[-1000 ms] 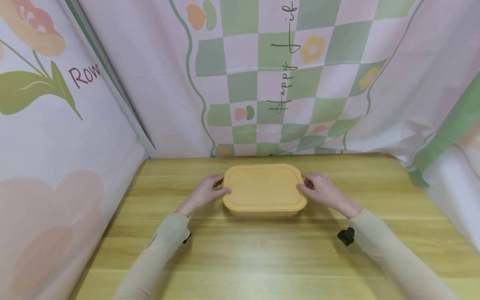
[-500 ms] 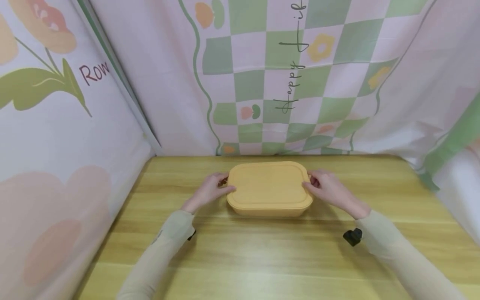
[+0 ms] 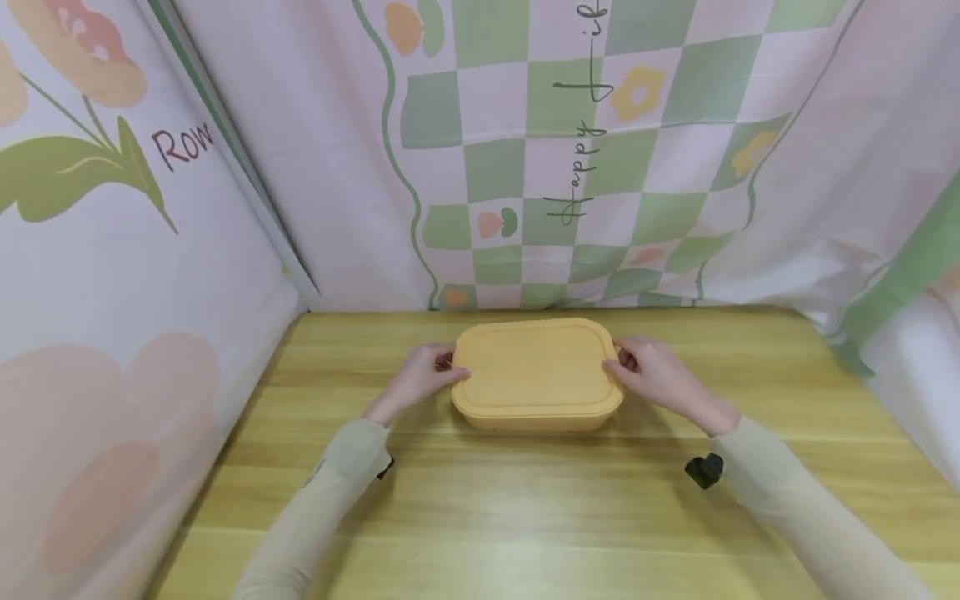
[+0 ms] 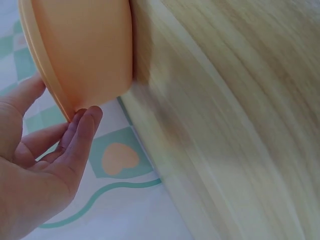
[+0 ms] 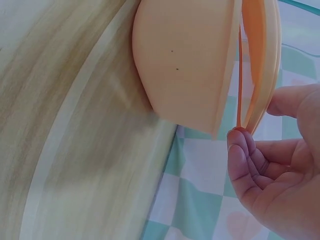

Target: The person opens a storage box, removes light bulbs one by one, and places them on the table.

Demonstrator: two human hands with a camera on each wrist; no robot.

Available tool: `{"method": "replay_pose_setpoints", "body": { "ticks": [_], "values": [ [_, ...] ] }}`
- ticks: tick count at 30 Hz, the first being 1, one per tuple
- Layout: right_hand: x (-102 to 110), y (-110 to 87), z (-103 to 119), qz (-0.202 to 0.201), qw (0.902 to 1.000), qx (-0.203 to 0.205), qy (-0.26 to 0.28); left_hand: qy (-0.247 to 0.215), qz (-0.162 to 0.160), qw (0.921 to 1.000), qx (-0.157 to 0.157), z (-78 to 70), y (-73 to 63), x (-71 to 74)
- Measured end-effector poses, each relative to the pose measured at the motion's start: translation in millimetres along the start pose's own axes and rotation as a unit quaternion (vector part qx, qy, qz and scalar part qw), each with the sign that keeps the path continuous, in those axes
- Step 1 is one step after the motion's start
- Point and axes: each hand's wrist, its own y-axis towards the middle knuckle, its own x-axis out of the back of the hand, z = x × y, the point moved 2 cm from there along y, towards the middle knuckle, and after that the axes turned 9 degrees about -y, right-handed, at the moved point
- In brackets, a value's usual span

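A yellow-orange rectangular food box (image 3: 536, 423) with rounded corners stands on the wooden table, its flat lid (image 3: 534, 367) on top. My left hand (image 3: 416, 379) pinches the lid's left end, thumb on top and fingers beneath the edge. In the left wrist view the lid (image 4: 37, 47) lies close along the box's rim. At the opposite end my right hand (image 3: 660, 379) grips the lid's edge between thumb and curled fingers. There the right wrist view shows the lid (image 5: 270, 60) raised, with a clear gap between it and the box's wall (image 5: 187, 65).
Wood-grain tabletop (image 3: 517, 517) surrounds the box. A checked, printed curtain (image 3: 555, 167) hangs just behind the table's far edge, and a flowered cloth (image 3: 135, 275) borders the left side. Black wrist-camera mounts (image 3: 705, 471) show under the sleeves.
The head view has shifted slightly. Over the last half second the lid's far edge has risen a little in the picture. Both hands keep their grip at its ends.
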Motion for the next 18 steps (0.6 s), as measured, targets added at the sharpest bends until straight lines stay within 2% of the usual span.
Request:
{"method": "replay_pose_setpoints", "body": {
  "ticks": [6,11,18],
  "values": [
    [-0.1,1.2,-1.2,0.004,1.0000,-0.003,-0.001,0.013,-0.005,0.9999,-0.007,-6.5,-1.3,0.8],
    [1.3,2.4,-0.3,0.004,0.9999,-0.009,-0.005,0.036,-0.016,0.9992,-0.001,-11.5,-2.3,1.5],
    [3.5,2.0,3.2,0.001,1.0000,-0.009,-0.004,0.042,-0.033,0.9985,0.008,-15.3,-1.8,5.4]
  ]
}}
